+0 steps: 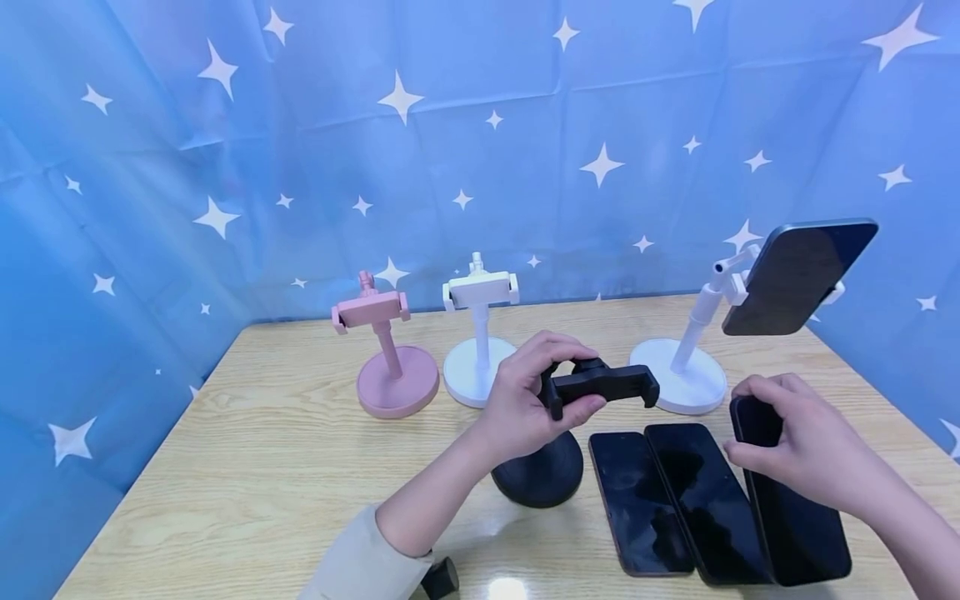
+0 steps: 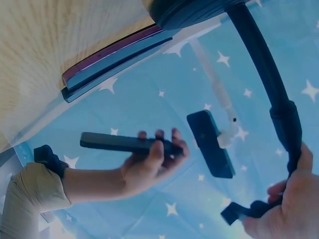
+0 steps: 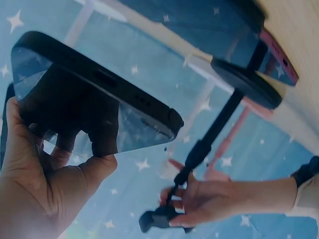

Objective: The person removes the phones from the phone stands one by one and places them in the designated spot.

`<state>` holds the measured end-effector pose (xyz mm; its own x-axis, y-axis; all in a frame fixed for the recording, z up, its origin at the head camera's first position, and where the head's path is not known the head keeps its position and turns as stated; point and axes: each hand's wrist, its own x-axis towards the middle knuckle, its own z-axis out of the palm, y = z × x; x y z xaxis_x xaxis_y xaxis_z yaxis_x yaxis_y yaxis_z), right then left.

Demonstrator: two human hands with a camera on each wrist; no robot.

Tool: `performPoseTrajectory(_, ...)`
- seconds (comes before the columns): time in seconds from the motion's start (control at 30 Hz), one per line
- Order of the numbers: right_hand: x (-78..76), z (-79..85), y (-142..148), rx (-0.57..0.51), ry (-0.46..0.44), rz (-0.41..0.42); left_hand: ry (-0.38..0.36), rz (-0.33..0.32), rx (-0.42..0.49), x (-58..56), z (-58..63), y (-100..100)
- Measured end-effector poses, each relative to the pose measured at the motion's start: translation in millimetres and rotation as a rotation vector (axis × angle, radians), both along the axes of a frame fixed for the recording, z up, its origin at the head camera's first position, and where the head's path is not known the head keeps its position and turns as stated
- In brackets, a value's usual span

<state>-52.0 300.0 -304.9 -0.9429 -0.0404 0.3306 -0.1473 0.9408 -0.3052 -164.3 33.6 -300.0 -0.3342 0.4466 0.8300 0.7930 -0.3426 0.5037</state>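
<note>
My left hand [image 1: 521,404] grips the clamp head of a black phone stand [image 1: 611,384], thumb below the holder and fingers behind it. The stand's round base [image 1: 542,475] shows beneath that wrist, and nothing sits in its holder. My right hand [image 1: 813,442] holds a dark smartphone [image 1: 806,533] by its upper end, thumb on one edge and fingers on the other. In the left wrist view this smartphone [image 2: 117,142] is up off the table. Two more dark smartphones, one on the left [image 1: 637,504] and one in the middle [image 1: 705,500], lie side by side between the hands.
A pink phone stand [image 1: 397,383] and a white one [image 1: 480,333] stand at the back, their holders without phones. Behind my right hand, another white stand [image 1: 678,375] carries a tilted smartphone [image 1: 798,279]. A blue star-patterned curtain [image 1: 480,150] hangs behind the wooden table [image 1: 262,467].
</note>
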Motion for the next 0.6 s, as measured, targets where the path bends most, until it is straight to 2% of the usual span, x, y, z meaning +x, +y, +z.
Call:
performPoseTrajectory(0.1,-3.5,-3.9,8,-0.005,-0.079,-0.018,-0.029,-0.003,0.011,-3.1,0.0,2)
performPoseTrajectory(0.27,-10.5,-11.2,23,-0.021,-0.207,-0.035,-0.066,0.052,0.024,-8.5,0.6,7)
performPoseTrajectory(0.43,-16.4,-22.2,38,-0.022,-0.266,-0.022,-0.065,0.110,0.040,-17.6,5.9,19)
performPoseTrajectory(0.6,-21.4,-32.5,50,-0.025,-0.311,-0.011,-0.027,0.175,0.049,-32.4,14.8,37)
